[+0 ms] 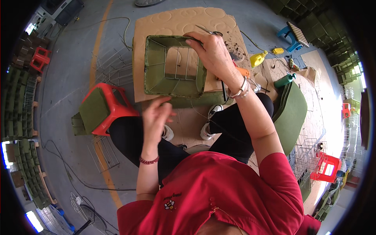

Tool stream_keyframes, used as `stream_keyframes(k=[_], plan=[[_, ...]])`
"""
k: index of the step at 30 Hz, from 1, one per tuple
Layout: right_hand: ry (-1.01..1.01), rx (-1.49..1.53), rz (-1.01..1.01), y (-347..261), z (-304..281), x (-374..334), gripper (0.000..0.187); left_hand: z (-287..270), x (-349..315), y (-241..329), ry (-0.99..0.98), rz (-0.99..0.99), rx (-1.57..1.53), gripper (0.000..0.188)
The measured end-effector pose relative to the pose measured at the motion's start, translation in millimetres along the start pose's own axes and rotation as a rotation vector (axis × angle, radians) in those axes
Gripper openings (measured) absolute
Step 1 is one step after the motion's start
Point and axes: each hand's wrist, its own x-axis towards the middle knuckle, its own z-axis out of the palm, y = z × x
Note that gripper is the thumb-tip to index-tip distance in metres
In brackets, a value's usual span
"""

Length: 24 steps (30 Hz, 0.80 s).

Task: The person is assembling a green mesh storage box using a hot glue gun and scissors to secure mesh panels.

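Note:
An open-topped green fabric basket [156, 64] with a thin wire frame stands on a cardboard-covered work surface [156, 23] before me. Through its inner opening, wires and cardboard show. My right hand [215, 55] pinches the basket's upper right rim between thumb and fingers. Just below the near rim hovers my left hand [156, 117], apart from the basket. Its fingers are loosely spread and a little blurred, with nothing visible in them. Beyond my right hand lies a pair of scissors [211, 32], and an orange-handled tool [243, 72] is partly hidden by my wrist.
At left a red stool [119, 107] bears a green panel [95, 110]; wire frames [114, 64] lie beyond it. Right of the work surface are a yellow bottle [257, 59], a green bottle [284, 80] and stacked green sheets [291, 113]. A cable [64, 161] crosses the floor.

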Motion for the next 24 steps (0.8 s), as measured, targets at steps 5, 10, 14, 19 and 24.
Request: stream_keyframes(k=[5, 10, 14, 19, 24], plan=[[-0.023, 0.024, 0.029, -5.5, 0.9, -11.0, 0.023, 40.2, -6.6, -2.0, -0.549, -0.189, -0.367, 0.038], [-0.023, 0.011, 0.029, -5.5, -6.9, -17.1, 0.019, 22.3, -12.0, -0.4, -0.603, -0.233, -0.628, 0.031], [-0.082, 0.007, 0.013, -15.7, -6.8, -24.4, 0.02, 7.5, -13.4, -6.7, -0.36, -0.185, -0.624, 0.031], [-0.111, -0.046, 0.007, -22.7, -3.7, -31.1, 0.02, -2.4, -22.1, -2.0, -0.453, -0.314, -1.132, 0.022], [-0.122, -0.011, -0.027, -17.4, -5.6, -34.8, 0.02, -20.4, -28.8, 20.0, -0.258, -0.31, -1.294, 0.03]])
